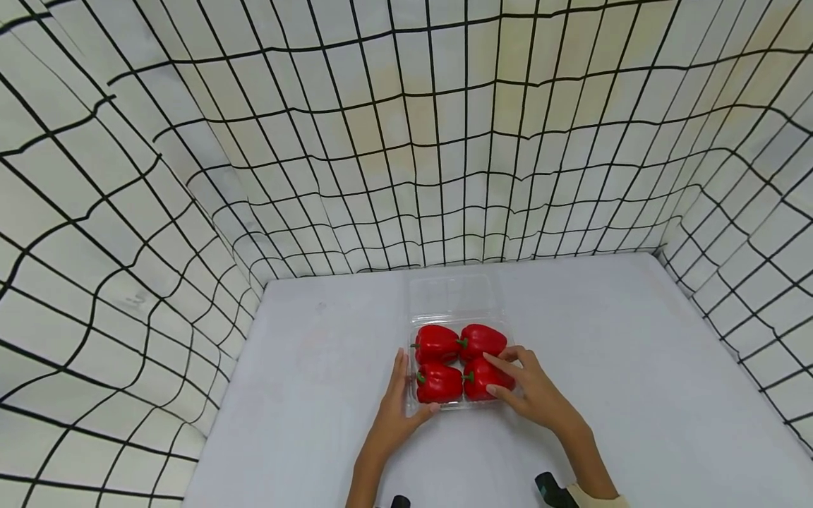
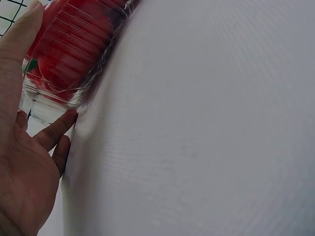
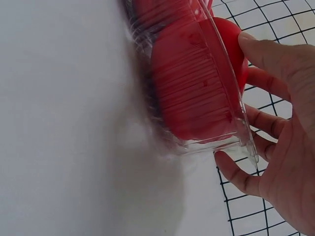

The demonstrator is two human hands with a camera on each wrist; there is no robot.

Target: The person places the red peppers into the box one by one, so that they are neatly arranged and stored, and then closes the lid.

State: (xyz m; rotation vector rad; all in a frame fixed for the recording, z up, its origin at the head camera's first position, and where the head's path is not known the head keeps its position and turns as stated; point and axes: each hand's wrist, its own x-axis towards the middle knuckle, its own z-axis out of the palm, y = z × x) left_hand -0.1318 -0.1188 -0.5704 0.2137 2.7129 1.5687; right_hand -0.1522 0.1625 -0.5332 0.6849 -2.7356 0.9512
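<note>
Red bell peppers with green stems lie in two rows in a clear plastic clamshell container (image 1: 411,406). Its transparent lid (image 1: 454,296) is folded back, away from the person. My right hand (image 1: 533,388) holds the front right bell pepper (image 1: 484,374) between thumb and fingers. That pepper (image 3: 192,78) sits inside the ribbed wall in the right wrist view. My left hand (image 1: 392,413) rests against the container's left side, fingers extended and thumb at the front left corner. Beside it stand the front left pepper (image 1: 440,384) and back left pepper (image 1: 437,343). The back right pepper (image 1: 483,341) is above my right fingers.
A white table (image 1: 317,395) lies under the container. Black wire grid (image 1: 444,162) over white sheeting rises along the back and both sides. Dark wrist-camera parts (image 1: 554,488) show at the lower edge.
</note>
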